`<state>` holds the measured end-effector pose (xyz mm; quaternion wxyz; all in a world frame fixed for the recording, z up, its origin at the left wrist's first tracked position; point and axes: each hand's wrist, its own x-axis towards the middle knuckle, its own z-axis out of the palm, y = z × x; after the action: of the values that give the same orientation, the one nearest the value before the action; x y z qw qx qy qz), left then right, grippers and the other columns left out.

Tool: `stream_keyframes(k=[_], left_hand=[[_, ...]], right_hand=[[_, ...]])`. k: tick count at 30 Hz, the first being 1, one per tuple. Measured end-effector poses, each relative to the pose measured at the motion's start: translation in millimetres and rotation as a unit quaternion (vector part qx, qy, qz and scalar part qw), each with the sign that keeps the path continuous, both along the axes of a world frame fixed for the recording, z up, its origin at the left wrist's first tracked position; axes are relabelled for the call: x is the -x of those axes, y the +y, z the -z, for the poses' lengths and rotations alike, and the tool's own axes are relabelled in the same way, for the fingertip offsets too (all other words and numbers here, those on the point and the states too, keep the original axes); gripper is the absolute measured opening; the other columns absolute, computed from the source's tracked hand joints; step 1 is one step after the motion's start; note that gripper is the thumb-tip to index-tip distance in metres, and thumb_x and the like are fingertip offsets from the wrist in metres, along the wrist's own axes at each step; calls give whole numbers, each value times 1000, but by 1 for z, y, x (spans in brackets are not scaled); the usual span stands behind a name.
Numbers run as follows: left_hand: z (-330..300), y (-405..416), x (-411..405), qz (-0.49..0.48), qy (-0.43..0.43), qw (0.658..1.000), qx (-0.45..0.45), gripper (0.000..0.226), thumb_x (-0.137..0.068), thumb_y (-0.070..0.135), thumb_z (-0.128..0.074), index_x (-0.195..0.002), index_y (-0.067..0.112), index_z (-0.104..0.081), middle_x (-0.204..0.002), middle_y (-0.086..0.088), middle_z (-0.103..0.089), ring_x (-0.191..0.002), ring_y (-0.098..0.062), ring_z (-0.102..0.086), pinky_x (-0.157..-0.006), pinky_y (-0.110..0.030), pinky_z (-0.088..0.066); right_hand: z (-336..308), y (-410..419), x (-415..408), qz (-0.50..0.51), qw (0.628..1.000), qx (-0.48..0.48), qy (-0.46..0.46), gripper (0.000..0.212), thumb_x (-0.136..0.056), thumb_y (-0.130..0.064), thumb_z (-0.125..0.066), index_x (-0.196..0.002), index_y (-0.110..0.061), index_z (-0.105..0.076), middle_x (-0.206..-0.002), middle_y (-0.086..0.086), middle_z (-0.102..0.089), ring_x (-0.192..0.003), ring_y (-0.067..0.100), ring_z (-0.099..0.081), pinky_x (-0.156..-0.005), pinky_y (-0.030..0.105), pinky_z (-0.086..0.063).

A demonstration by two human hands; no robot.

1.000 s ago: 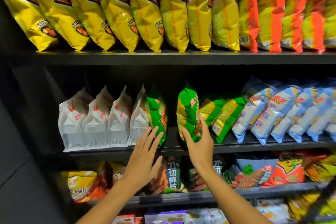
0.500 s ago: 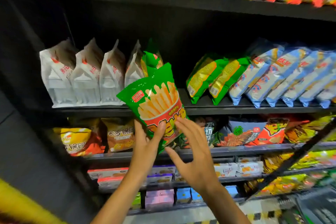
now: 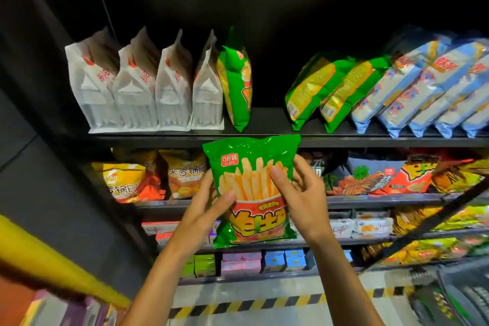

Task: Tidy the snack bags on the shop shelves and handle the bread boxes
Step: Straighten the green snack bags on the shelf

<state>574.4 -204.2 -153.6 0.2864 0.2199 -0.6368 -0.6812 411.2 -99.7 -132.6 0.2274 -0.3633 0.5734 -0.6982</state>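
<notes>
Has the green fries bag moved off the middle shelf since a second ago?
Yes. The green fries bag is off the shelf, held below its front edge.

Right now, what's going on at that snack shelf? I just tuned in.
A person is holding a green fries bag in front of the shelves with both hands: the left hand grips its left edge, the right hand its right side. The bag is upright, front facing the camera, off the shelf. On the middle shelf a gap sits between one upright green bag and two leaning green bags, with white bags to the left and blue bags to the right.
</notes>
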Motion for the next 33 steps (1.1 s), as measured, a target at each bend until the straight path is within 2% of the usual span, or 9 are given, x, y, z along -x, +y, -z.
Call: stream_keyframes(k=[3, 7, 11, 13, 16, 19, 24, 28, 33], left_hand=[[-9, -3, 1, -42, 36, 998, -19, 92, -67, 67, -83, -143, 28, -48, -133, 15, -68, -124, -4, -63, -92, -18, -53], [-10, 10, 9, -115, 42, 992, -33, 47, -79, 33, -87, -119, 25, -63, -109, 5, -78, -102, -16, -76, -78, -26, -60], [-1, 11, 4, -132, 54, 989, -31, 56, -73, 39, -86, -120, 19, -64, -112, -3, -77, -105, -24, -75, -85, -41, -61], [1, 13, 0, -122, 48, 991, -9, 50, -70, 39, -87, -114, 25, -67, -109, -2, -78, -103, -23, -75, -84, -40, -62], [-2, 17, -1, -91, 56, 994, -1, 39, -68, 40, -85, -104, 39, -71, -105, 0, -79, -97, -18, -76, -76, -29, -62], [-6, 19, -3, -63, 66, 996, -14, 49, -63, 39, -82, -108, 29, -66, -99, 5, -79, -90, -11, -76, -69, -21, -58], [-18, 20, -7, -31, 90, 995, 10, 38, -64, 31, -84, -98, 44, -75, -106, 1, -78, -100, -19, -75, -73, -24, -60], [-17, 17, -5, -24, 133, 990, 38, 30, -74, 20, -82, -102, 29, -77, -114, -4, -74, -115, -28, -68, -94, -44, -56], [-12, 16, -5, 18, 169, 984, 49, 22, -76, 7, -78, -89, 26, -79, -107, -2, -71, -117, -32, -64, -100, -43, -50]], right_hand=[[7, 1, -8, -5, 1000, 6, -4, 38, -87, -26, -69, -124, -20, -63, -113, -6, -78, -107, 15, -74, -86, 27, -59], [12, 8, -18, -47, 999, -2, -27, 40, -89, -22, -71, -127, -21, -60, -115, -7, -77, -111, 12, -72, -88, 22, -56], [5, 20, -17, -73, 996, 29, -42, 49, -92, -26, -69, -138, -21, -53, -130, -9, -70, -124, 11, -65, -98, 25, -54], [-2, 23, -14, -65, 996, 46, -32, 47, -90, -28, -68, -134, -15, -58, -129, 1, -71, -121, 18, -67, -93, 28, -56], [-7, 23, -15, -25, 999, 35, 16, 22, -87, -21, -74, -108, -17, -71, -103, 3, -78, -97, 18, -75, -80, 30, -60], [-6, 24, -19, 6, 999, 38, 17, 11, -83, -19, -75, -92, -26, -76, -90, 3, -78, -85, 17, -75, -74, 29, -60], [-1, 26, -20, 4, 999, 43, 4, 11, -83, -16, -77, -91, -24, -76, -88, 0, -77, -84, 15, -74, -73, 25, -58], [-6, 32, -16, -55, 997, 44, 11, 15, -86, -6, -71, -97, -15, -77, -102, 1, -77, -100, 16, -73, -82, 24, -57], [-5, 37, -9, -120, 984, 85, 99, 9, -88, -8, -67, -93, -10, -74, -113, 4, -73, -114, 27, -66, -96, 32, -51]])
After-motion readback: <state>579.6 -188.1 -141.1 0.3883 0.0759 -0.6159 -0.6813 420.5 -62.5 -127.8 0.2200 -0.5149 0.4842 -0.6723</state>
